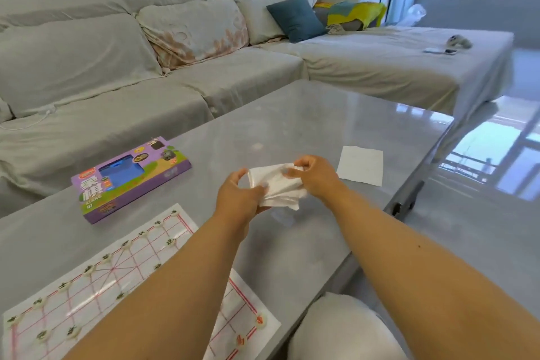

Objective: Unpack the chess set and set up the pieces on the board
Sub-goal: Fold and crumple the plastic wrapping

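a: where is the chess board from the hands right now?

b: low and to the left of them. the printed paper sheet lies flat on the grey table, its long axis running from the near-left corner up toward the purple chess box, which sits just beyond the board's far end.

a: and the pieces?

b: a row of green-marked discs lines the board's far-left edge, with a few more one rank in. at least two red-marked discs sit at the board's near-right edge. the rest of that side is hidden under the left forearm.

a: what are the hands doing?

b: both are away from the board, past its right corner. the left hand and right hand each pinch one end of a crumpled white tissue, fingers closed on it, above the table. a second, flat tissue lies farther right of the board.

a: so which hand gets back to the board first?

b: i'd judge the left; its forearm already crosses the board's near-right part. it must let go of the tissue and draw back and left.
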`<act>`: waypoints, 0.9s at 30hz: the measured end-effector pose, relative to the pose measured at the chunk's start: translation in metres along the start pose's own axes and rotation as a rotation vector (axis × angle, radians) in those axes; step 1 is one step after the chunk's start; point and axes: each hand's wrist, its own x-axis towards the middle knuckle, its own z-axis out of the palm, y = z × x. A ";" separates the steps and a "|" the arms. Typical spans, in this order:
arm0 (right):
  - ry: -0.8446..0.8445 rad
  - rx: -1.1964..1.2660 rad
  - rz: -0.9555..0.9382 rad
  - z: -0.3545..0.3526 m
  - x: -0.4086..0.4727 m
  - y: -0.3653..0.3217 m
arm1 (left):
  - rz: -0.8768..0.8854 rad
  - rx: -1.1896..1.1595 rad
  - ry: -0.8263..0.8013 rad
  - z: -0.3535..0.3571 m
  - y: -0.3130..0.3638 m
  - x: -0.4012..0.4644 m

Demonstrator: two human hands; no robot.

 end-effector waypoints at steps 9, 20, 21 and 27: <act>0.328 -0.605 0.248 -0.073 0.041 0.082 | -0.061 0.027 -0.036 0.024 -0.019 0.018; 0.138 -0.157 -0.226 -0.015 0.005 -0.030 | -0.030 0.168 0.101 -0.032 -0.012 0.008; 0.081 -0.103 -0.285 0.000 -0.007 -0.041 | -0.028 0.168 0.102 -0.038 -0.009 0.003; -0.223 -0.093 -0.326 0.065 -0.055 -0.072 | -0.002 0.088 0.142 -0.083 0.007 -0.034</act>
